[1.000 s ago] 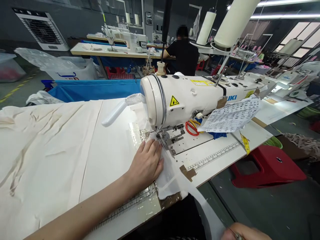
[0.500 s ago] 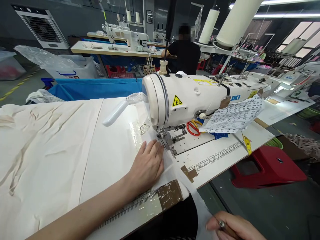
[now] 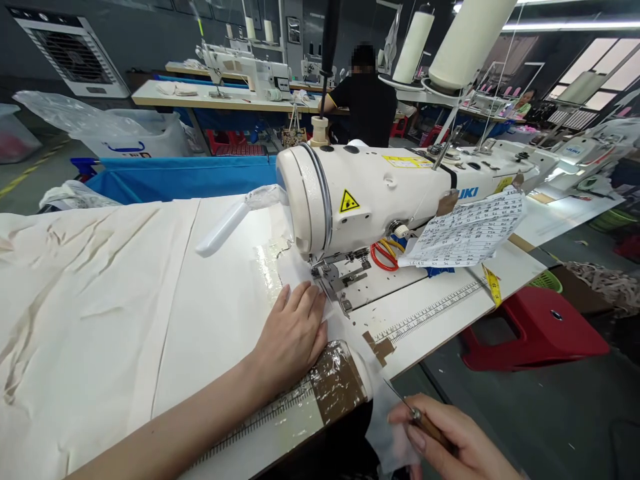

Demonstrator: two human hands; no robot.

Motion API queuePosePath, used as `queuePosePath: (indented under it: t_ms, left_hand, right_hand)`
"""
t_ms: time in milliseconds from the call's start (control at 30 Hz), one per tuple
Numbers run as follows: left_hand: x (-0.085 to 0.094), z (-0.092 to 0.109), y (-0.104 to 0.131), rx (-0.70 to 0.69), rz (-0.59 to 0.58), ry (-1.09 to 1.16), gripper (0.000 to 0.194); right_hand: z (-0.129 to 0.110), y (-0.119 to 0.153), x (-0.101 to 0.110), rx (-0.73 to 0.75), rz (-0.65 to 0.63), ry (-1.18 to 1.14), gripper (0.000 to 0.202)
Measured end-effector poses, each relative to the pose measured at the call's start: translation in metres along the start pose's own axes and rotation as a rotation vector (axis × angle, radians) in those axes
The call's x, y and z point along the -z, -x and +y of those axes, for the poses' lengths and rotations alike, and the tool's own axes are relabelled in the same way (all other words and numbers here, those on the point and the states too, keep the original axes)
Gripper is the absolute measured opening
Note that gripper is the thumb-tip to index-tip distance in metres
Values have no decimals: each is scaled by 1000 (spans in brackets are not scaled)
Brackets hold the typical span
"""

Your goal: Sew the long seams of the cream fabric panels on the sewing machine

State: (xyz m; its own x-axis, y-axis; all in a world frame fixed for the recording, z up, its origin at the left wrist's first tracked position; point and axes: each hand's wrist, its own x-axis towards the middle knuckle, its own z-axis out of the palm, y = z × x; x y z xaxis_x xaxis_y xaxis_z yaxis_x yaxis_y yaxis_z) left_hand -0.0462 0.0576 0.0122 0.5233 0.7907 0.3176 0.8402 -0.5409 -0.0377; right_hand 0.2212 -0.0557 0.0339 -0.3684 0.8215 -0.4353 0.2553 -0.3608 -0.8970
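Note:
My left hand (image 3: 293,327) lies palm down with fingers stretched out, pressing thin white fabric (image 3: 345,330) to the table just in front of the sewing machine's (image 3: 350,193) needle area. The fabric runs under the presser foot, and its near part hangs over the table's front edge. At the lower right, my right hand (image 3: 450,433) is closed round the wooden handle of an awl (image 3: 423,421). Its thin metal point reaches up and left beside the hanging fabric. My right fingertips are close to the cloth; whether they pinch it too I cannot tell.
Large cream cloth (image 3: 75,300) covers the table's left side. Red-handled scissors (image 3: 384,255), a handwritten sheet (image 3: 465,227) and a yellow tape measure (image 3: 493,285) are right of the needle. A red stool (image 3: 540,330) stands below. Another person (image 3: 363,107) sits beyond the machine.
My right hand has moved up and left with the awl, nearer the table edge, and the hanging fabric has shifted with it. My left hand stays almost in place.

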Motion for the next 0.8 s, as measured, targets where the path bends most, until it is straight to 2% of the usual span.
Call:
queuePosePath:
  t_ms: [167, 300, 467, 567, 633, 733, 800]
  left_hand:
    - [-1, 0, 0, 1, 19, 3, 44]
    - [-2, 1, 0, -4, 48, 7, 43]
    - [1, -1, -4, -12, 60, -20, 40]
    - [4, -3, -8, 27, 1, -55, 39]
    - [6, -4, -10, 45, -22, -70, 39]
    - [8, -5, -9, 34, -7, -92, 38]
    - [8, -6, -8, 17, 5, -82, 38]
  right_hand:
    - [-11, -9, -8, 71, 56, 117, 43]
    - [-11, -19, -13, 147, 106, 129, 41]
    - [-6, -30, -19, 122, 102, 49, 42]
    - [-5, -35, -29, 105, 100, -97, 42]
    - [-4, -39, -38, 73, 78, -288, 43]
    - [1, -42, -52, -5, 0, -630, 51]
    - [2, -42, -58, -51, -22, -754, 54]
